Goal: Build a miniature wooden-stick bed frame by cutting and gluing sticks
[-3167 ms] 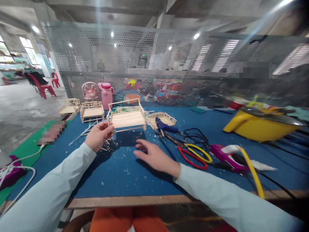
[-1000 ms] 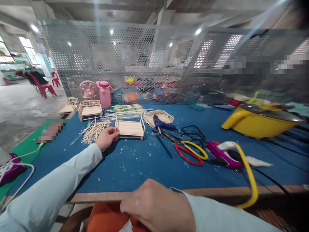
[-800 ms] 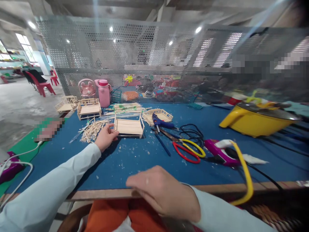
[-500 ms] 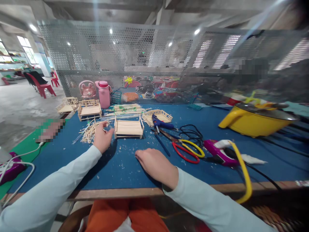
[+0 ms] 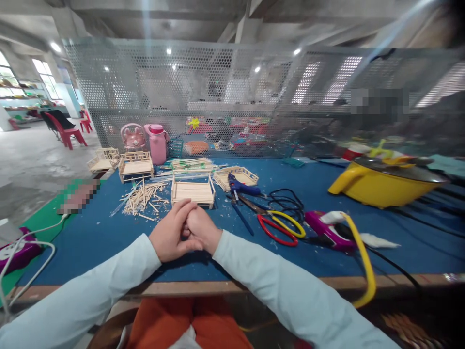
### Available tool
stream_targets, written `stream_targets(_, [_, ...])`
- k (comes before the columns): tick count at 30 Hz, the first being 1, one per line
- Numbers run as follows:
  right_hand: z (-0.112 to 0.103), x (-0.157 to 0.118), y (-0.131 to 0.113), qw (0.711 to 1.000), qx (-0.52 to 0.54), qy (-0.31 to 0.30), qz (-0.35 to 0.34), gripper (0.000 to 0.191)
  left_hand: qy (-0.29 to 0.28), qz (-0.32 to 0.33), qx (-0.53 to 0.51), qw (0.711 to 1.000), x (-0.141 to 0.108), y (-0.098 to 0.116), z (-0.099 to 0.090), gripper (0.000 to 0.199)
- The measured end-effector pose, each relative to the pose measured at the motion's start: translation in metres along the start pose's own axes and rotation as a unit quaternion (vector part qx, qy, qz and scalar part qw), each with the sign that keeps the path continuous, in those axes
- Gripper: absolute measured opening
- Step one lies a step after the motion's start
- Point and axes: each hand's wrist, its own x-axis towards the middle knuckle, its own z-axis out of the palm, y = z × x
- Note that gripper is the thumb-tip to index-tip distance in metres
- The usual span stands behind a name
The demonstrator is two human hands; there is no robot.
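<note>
My left hand (image 5: 169,237) is closed round my right hand (image 5: 204,227) over the blue tabletop, its fingers across the top and its thumb below. My right hand is curled inward, and whatever its fingers hold, if anything, is hidden. Just beyond my fingers stands a miniature bed-like frame of pale wooden sticks (image 5: 194,190). A loose heap of short sticks (image 5: 143,198) lies to its left. To the right are a blue hot glue gun (image 5: 241,185) and scissors with red and yellow handles (image 5: 278,229).
More stick models (image 5: 136,166) stand at the back left near a pink bottle (image 5: 157,145). A yellow electric pan (image 5: 381,186) sits at the right. A purple power strip (image 5: 329,230) with a yellow cable lies nearer. A perforated metal screen (image 5: 232,92) bounds the far edge.
My left hand has left the stick heap and come right and nearer; my right hand has moved left. The two hands, apart before, are now clasped together. The stick frame stays in place.
</note>
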Motion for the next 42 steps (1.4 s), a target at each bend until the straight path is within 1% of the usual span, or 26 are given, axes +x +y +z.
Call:
stream_targets(3, [-0.001, 0.000, 0.005, 0.998, 0.034, -0.023, 0.051, 0.011, -0.073, -0.002, 0.121, 0.990, -0.004, -0.006, -0.004, 0.064])
stream_targets(6, [0.003, -0.006, 0.002, 0.994, 0.073, -0.046, 0.064, 0.007, -0.062, -0.022, 0.238, 0.969, -0.007, -0.005, -0.005, 0.048])
stream_targets(8, [0.006, -0.009, -0.001, 0.993, 0.088, -0.056, 0.063, 0.008, -0.044, -0.057, 0.307, 0.949, -0.008, -0.003, -0.005, 0.048])
stream_targets(10, [0.007, -0.012, -0.004, 0.992, 0.083, -0.065, 0.064, 0.012, -0.053, -0.092, 0.345, 0.932, -0.008, -0.003, -0.007, 0.046])
stream_targets(13, [0.001, -0.022, -0.012, 0.994, 0.034, -0.076, 0.072, 0.023, -0.079, -0.135, 0.348, 0.924, -0.011, -0.012, -0.023, 0.038])
stream_targets(15, [-0.007, -0.032, -0.020, 0.989, -0.100, -0.102, 0.042, 0.035, -0.060, -0.178, 0.347, 0.919, -0.013, -0.025, -0.041, 0.037])
stream_targets(16, [-0.011, -0.038, -0.024, 0.968, -0.219, -0.122, -0.001, 0.038, -0.046, -0.208, 0.353, 0.911, -0.014, -0.032, -0.053, 0.036])
stream_targets(17, [-0.016, -0.043, -0.028, 0.922, -0.357, -0.139, -0.061, 0.037, -0.042, -0.245, 0.365, 0.897, -0.014, -0.039, -0.065, 0.034])
stream_targets(18, [-0.020, -0.048, -0.031, 0.857, -0.479, -0.144, -0.122, 0.036, -0.044, -0.288, 0.380, 0.878, -0.014, -0.046, -0.078, 0.033])
stream_targets(19, [-0.023, -0.051, -0.033, 0.784, -0.578, -0.143, -0.178, 0.039, -0.042, -0.341, 0.396, 0.852, -0.014, -0.053, -0.090, 0.032])
stream_targets(20, [-0.026, -0.052, -0.035, 0.721, -0.641, -0.141, -0.221, 0.044, -0.027, -0.388, 0.409, 0.826, -0.013, -0.059, -0.101, 0.032])
stream_targets(21, [-0.029, -0.052, -0.037, 0.674, -0.679, -0.143, -0.254, 0.047, -0.002, -0.414, 0.421, 0.807, -0.012, -0.064, -0.110, 0.033])
stream_targets(22, [-0.032, -0.051, -0.040, 0.641, -0.698, -0.151, -0.281, 0.045, 0.016, -0.424, 0.428, 0.798, -0.011, -0.068, -0.117, 0.034])
stream_targets(24, [-0.038, -0.044, -0.048, 0.609, -0.691, -0.181, -0.345, 0.030, 0.029, -0.418, 0.436, 0.796, -0.008, -0.075, -0.123, 0.037])
stream_targets(25, [-0.043, -0.040, -0.054, 0.603, -0.675, -0.186, -0.382, 0.024, 0.037, -0.402, 0.442, 0.801, -0.007, -0.077, -0.122, 0.040])
stream_targets(26, [-0.048, -0.035, -0.061, 0.601, -0.653, -0.182, -0.424, 0.032, 0.051, -0.380, 0.448, 0.808, -0.005, -0.078, -0.120, 0.043])
stream_targets(27, [-0.055, -0.030, -0.069, 0.603, -0.632, -0.160, -0.460, 0.045, 0.077, -0.355, 0.453, 0.815, -0.003, -0.079, -0.116, 0.043])
stream_targets(28, [-0.062, -0.024, -0.077, 0.616, -0.610, -0.118, -0.484, 0.055, 0.111, -0.326, 0.453, 0.822, 0.000, -0.079, -0.112, 0.041])
stream_targets(29, [-0.071, -0.019, -0.084, 0.638, -0.584, -0.066, -0.498, 0.060, 0.149, -0.293, 0.447, 0.832, 0.004, -0.078, -0.107, 0.037])
stream_targets(30, [-0.079, -0.013, -0.089, 0.661, -0.555, -0.004, -0.504, 0.061, 0.187, -0.256, 0.431, 0.845, 0.008, -0.075, -0.101, 0.033])
stream_targets(32, [-0.097, -0.003, -0.092, 0.701, -0.505, 0.099, -0.494, 0.049, 0.234, -0.168, 0.374, 0.881, 0.020, -0.068, -0.088, 0.027])
stream_targets(33, [-0.105, 0.001, -0.091, 0.716, -0.491, 0.124, -0.480, 0.039, 0.247, -0.124, 0.335, 0.901, 0.026, -0.063, -0.081, 0.024])
stream_targets(35, [-0.117, 0.006, -0.084, 0.726, -0.501, 0.122, -0.456, 0.021, 0.273, -0.079, 0.256, 0.924, 0.036, -0.054, -0.066, 0.019])
stream_targets(37, [-0.122, 0.008, -0.074, 0.718, -0.530, 0.093, -0.441, 0.010, 0.272, -0.066, 0.191, 0.941, 0.041, -0.047, -0.051, 0.019])
stream_targets(39, [-0.122, 0.007, -0.067, 0.716, -0.544, 0.081, -0.431, 0.008, 0.263, -0.087, 0.143, 0.950, 0.039, -0.046, -0.037, 0.022])
stream_targets(42, [-0.119, 0.007, -0.063, 0.727, -0.546, 0.081, -0.408, 0.011, 0.238, -0.158, 0.073, 0.956, 0.030, -0.050, -0.024, 0.027])
